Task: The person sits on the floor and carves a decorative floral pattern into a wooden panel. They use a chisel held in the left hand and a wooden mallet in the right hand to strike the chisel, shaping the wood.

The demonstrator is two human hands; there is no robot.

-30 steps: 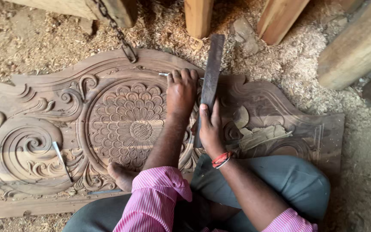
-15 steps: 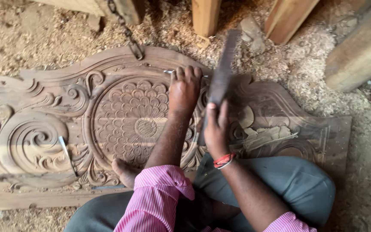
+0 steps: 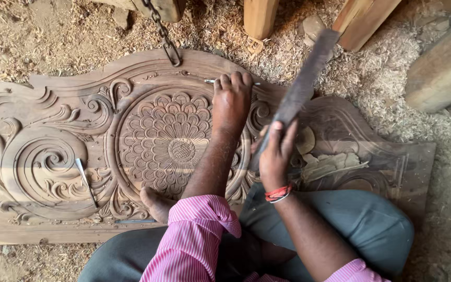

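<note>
Fingers of the left hand pinch a thin chisel against the carved panel lying on the ground; the right hand grips a raised flat mallet. An off-centre blow could hit knuckles or gouge carving.

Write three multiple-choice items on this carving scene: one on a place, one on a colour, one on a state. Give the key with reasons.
1. Where does the left hand press the chisel?
A. near the carved panel's top edge
B. on the sawdust
C. on the knee

2. What colour is the band on the right hand's wrist?
A. green
B. red
C. white

3. How is the flat mallet bar held?
A. lying on the floor
B. raised, tilted
C. stuck upright in the wood

Key: 1 A, the fingers sit by the panel's upper border above the flower medallion; 2 B, the band shows red; 3 B, the right hand grips its lower end and it slants up.
</note>
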